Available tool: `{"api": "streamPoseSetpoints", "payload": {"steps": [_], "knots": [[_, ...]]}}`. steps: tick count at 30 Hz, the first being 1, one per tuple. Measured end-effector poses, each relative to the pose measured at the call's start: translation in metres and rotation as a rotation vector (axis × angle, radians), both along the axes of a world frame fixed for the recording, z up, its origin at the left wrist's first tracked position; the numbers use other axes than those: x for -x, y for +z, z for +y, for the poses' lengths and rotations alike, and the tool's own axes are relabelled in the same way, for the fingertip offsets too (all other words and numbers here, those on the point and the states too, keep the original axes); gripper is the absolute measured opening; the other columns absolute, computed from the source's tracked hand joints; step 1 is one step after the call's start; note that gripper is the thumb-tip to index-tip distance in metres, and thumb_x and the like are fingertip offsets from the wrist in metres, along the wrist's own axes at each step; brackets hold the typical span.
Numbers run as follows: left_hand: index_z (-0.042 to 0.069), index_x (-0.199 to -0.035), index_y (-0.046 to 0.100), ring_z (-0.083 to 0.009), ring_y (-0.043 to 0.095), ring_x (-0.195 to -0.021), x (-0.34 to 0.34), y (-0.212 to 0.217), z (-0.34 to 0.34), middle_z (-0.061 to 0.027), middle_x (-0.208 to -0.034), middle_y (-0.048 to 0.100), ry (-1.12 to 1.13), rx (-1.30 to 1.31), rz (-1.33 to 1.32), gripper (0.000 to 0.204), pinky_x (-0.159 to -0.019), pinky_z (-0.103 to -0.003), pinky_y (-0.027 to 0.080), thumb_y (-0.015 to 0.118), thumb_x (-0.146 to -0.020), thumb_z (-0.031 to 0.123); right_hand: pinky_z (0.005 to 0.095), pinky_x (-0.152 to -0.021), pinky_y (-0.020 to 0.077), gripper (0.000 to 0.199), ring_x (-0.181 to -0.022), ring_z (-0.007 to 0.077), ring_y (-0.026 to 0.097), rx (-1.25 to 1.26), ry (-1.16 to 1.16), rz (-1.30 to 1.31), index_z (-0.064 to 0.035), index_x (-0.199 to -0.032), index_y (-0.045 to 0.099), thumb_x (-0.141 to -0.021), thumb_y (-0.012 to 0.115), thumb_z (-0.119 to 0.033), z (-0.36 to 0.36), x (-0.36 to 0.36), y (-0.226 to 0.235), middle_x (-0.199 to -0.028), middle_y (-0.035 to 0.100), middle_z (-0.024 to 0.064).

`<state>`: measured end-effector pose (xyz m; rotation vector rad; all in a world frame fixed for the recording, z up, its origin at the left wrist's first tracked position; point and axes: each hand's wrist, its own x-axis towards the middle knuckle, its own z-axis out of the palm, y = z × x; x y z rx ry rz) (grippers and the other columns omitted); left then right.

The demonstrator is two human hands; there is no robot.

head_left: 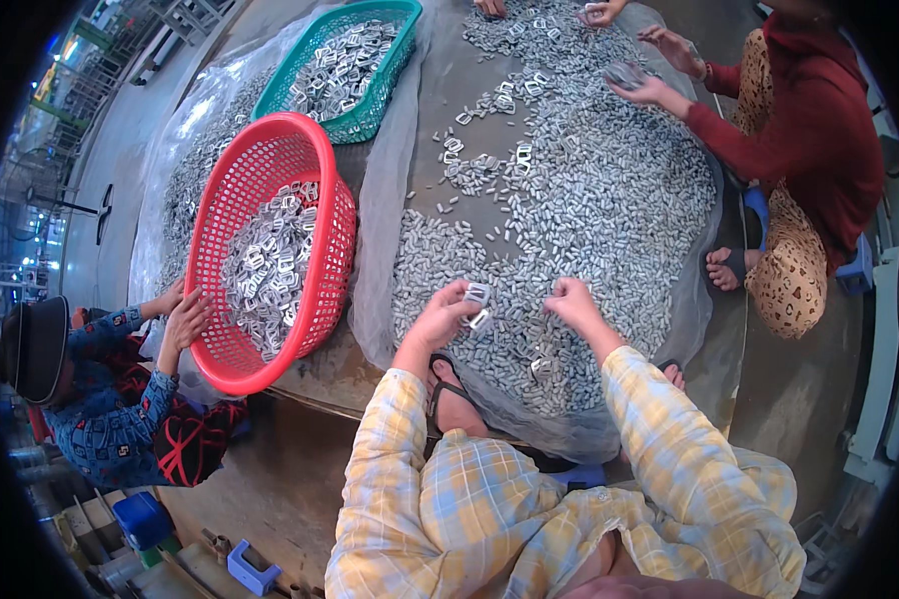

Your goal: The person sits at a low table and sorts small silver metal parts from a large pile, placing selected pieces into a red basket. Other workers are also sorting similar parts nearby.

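Observation:
My left hand [440,317] is closed on silver metal buckles [477,294], at least two of them, held just above a wide heap of small grey metal pieces [609,220]. A little to the right, my right hand [575,305] has its thumb and fingers pinched together over the same heap. Whatever lies between those fingertips is too small to make out. One more buckle [541,367] rests on the heap between my forearms. Farther off, a loose cluster of buckles [474,170] lies on the sheet.
A red plastic basket [340,230] of buckles stands at left, with a co-worker's hands [188,317] at its rim. Behind it is a green basket [400,75], also holding buckles. At right a co-worker in a red sleeve [749,140] handles pieces over the heap. Clear plastic sheeting [380,250] lies underneath.

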<state>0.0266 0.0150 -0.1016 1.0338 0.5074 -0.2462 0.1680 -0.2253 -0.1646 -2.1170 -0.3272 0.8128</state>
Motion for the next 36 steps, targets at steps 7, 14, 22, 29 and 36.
{"api": "streamPoseSetpoints", "payload": {"steps": [7, 14, 22, 29, 36], "knots": [[0.002, -0.103, 0.057, -0.0130, 0.057, -0.078, 0.044, 0.108, 0.112, -0.0038, -0.089, 0.062, 0.781, -0.880, -0.282, 0.026, -0.069, -0.028, 0.049, 0.065, -0.078, 0.005, 0.0437, -0.077, 0.0490, 0.042, -0.089, 0.0328, 0.063, 0.389, 0.418, -0.306, -0.0204, -0.118, 0.055, -0.078, 0.067, -0.030, 0.034, 0.034, 0.059, -0.093, 0.066, 0.0134], [0.003, -0.123, 0.052, -0.0331, 0.054, -0.110, 0.034, 0.094, 0.097, -0.0220, -0.119, 0.056, 0.598, -1.724, -0.113, 0.052, -0.095, -0.038, 0.041, 0.070, -0.075, 0.015, 0.0434, -0.072, 0.0499, 0.021, -0.085, 0.0324, 0.063, 0.321, 0.348, -0.473, -0.0129, -0.096, 0.065, -0.081, 0.063, -0.027, 0.035, 0.029, 0.039, -0.092, 0.066, 0.0129], [0.004, -0.082, 0.066, -0.0279, 0.062, -0.079, -0.011, -0.037, -0.060, -0.0133, -0.085, 0.062, -0.248, -1.318, -0.031, 0.016, -0.072, -0.036, 0.049, 0.072, -0.073, 0.017, 0.0328, -0.053, 0.0470, 0.012, -0.058, 0.0237, 0.061, -0.335, -0.200, 0.290, -0.0059, -0.078, 0.061, -0.077, 0.058, -0.017, 0.009, 0.007, 0.023, -0.080, 0.067, 0.0101], [0.002, -0.073, 0.055, -0.0112, 0.052, -0.073, -0.010, -0.064, -0.036, -0.0015, -0.075, 0.054, -0.067, -0.854, -0.219, 0.021, -0.068, -0.027, 0.046, 0.074, -0.068, 0.009, 0.0299, -0.049, 0.0456, 0.007, -0.070, 0.0233, 0.060, -0.880, -0.409, 0.933, -0.0048, -0.074, 0.053, -0.075, 0.055, -0.012, -0.019, 0.007, 0.031, -0.085, 0.064, 0.0188], [0.005, -0.072, 0.050, -0.0312, 0.055, -0.073, 0.015, -0.017, -0.077, -0.0078, -0.072, 0.051, -0.410, -1.191, -0.608, 0.027, -0.064, -0.039, 0.046, 0.074, -0.061, 0.008, 0.0351, -0.053, 0.0489, 0.026, -0.059, 0.0232, 0.060, -0.168, 0.028, 0.330, -0.0071, -0.099, 0.055, -0.076, 0.064, -0.016, -0.004, 0.021, 0.024, -0.078, 0.063, 0.0117]]}}
